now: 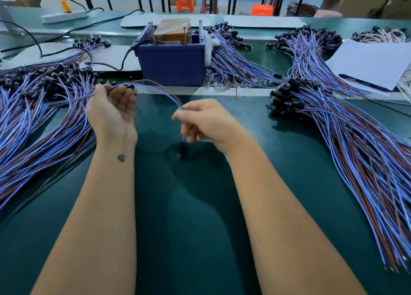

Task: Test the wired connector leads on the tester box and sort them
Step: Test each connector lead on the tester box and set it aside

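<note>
The green table carries three big heaps of blue-and-brown wired leads: one fanned out at the left, one behind and right of the tester box, and the largest sweeping down the right side. With the heaps this close to the working gap, the main risk is a mis-sort, since a tested lead dropped at a heap's edge looks the same as an untested one. The blue tester box sits at the far middle, well apart from both hands, so a lead has to travel over open table to reach it and could snag on strands on the way. The left hand, palm up, has its fingers curled loosely round a lead whose black connector shows at the fingertips. That lead arcs over to the right hand, whose fingers pinch it; a second black connector hangs blurred below, and I cannot tell whether it belongs to the same lead. If two leads are held, they may tangle or get tested as one. A loose pinch could also let the wire slip.
</note>
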